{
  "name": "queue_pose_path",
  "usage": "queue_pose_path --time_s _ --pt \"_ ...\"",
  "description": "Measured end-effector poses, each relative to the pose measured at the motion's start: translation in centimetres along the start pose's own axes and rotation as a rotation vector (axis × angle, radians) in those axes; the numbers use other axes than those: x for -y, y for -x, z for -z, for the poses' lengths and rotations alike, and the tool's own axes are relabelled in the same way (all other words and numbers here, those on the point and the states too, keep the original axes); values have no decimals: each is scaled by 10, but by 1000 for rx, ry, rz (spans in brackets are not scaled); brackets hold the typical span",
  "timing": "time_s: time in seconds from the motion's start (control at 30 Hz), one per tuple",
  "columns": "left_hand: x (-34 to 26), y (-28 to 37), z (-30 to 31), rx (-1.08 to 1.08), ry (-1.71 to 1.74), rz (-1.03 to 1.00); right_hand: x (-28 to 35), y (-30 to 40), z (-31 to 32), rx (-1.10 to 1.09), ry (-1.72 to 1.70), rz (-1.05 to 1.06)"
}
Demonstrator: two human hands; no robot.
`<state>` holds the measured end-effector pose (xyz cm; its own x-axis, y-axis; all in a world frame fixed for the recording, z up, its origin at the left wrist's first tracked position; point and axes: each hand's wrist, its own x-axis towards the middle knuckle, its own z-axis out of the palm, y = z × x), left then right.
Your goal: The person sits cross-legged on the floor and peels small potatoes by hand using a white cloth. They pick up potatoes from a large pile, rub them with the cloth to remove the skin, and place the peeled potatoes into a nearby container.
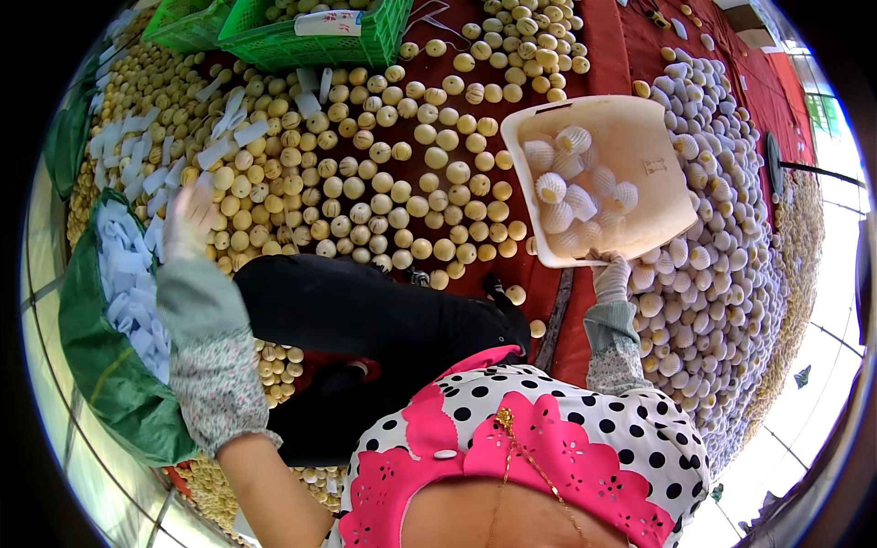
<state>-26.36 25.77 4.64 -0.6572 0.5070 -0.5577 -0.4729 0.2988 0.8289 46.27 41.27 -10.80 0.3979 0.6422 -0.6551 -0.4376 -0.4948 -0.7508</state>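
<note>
My right hand [610,274], in a pale glove, grips the near rim of a white plastic tub [658,198]. The tub tilts towards me, with several melons in white foam nets [574,140] lying inside it. On the left, my gloved left hand [186,219] is blurred, stretched out over the edge of the pile of pepino melons [240,186]. Flat, unused foam nets [154,179] lie around its fingertips; whether it holds one is unclear. Beside the left forearm sits a green woven bag [116,404] filled with more flat foam nets [130,288].
Green plastic crates [308,44] stand at the far side, one with melons and a paper label bearing writing. Netted melons [685,274] are heaped on the right. Loose melons [384,185] cover the red ground cloth [603,55]. A dark stick [555,322] lies below the tub.
</note>
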Motion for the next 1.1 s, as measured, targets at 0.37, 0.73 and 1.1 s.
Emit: queue_pose_path --time_s 0.37,0.73,1.1 --pt "270 156 345 -604 395 180 -44 -30 -89 -60 -26 -168" --pt "366 271 214 -1006 601 411 -67 9 -92 20 122 -190" --pt "327 253 160 -793 716 304 -106 140 -129 416 1029 -267"
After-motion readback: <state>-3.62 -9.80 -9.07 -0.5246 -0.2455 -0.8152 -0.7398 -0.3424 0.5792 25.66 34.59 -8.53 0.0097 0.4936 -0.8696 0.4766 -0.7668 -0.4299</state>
